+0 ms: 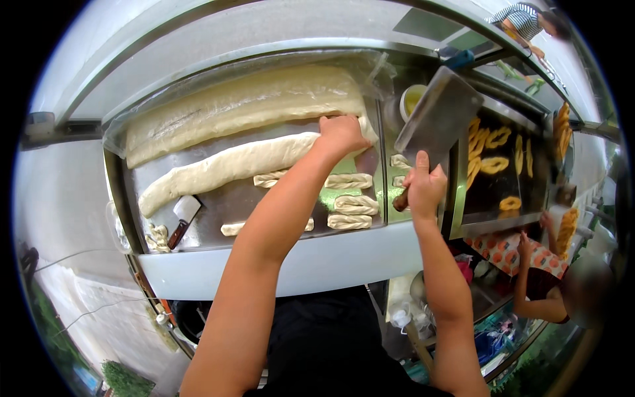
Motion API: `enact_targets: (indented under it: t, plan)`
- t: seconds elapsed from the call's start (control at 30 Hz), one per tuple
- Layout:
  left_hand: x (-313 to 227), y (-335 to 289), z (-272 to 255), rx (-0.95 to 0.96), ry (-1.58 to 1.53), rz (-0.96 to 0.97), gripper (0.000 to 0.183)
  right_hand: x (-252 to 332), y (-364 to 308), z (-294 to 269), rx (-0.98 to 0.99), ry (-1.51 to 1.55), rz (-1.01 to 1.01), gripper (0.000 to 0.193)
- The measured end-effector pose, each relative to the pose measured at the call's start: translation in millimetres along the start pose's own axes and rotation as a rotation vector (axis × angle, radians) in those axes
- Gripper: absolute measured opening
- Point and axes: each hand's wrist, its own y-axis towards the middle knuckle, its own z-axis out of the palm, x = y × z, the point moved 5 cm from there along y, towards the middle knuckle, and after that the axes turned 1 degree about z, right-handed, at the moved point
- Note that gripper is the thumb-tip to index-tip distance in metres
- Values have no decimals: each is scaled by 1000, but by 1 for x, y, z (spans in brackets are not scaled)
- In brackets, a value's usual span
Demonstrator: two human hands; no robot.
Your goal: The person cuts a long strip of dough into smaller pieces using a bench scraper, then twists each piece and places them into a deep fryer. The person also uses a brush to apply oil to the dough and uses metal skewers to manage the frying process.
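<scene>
My left hand (340, 134) presses on the right end of a long flattened dough strip (225, 169) lying across a steel worktop (218, 205). My right hand (423, 187) grips the wooden handle of a broad steel cleaver (438, 119), its blade raised and tilted above the worktop's right end. Several short cut dough pieces (350, 205) lie in rows just below my left hand. A larger slab of dough under clear plastic (245, 102) lies along the back of the worktop.
A second small cleaver (182, 217) rests at the front left beside dough scraps (157, 237). To the right, a fryer pan (493, 192) holds golden fried dough pieces (495, 163). Another person's arm (536, 291) reaches in at the lower right. A yellow-filled cup (411, 99) stands behind the cleaver.
</scene>
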Motion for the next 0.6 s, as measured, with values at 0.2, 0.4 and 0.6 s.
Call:
enact_targets:
  t: [0.2, 0.4, 0.6]
  plan:
    - [-12, -85, -22, -398, -653, 590, 50, 21, -19, 62, -135, 192, -42, 39]
    - [40, -88, -63, -481, -38, 335, 23, 38, -56, 130, 374, -44, -41, 41]
    - [74, -64, -48, -381, 148, 314, 22, 6, -52, 104, 306, -374, -472, 30]
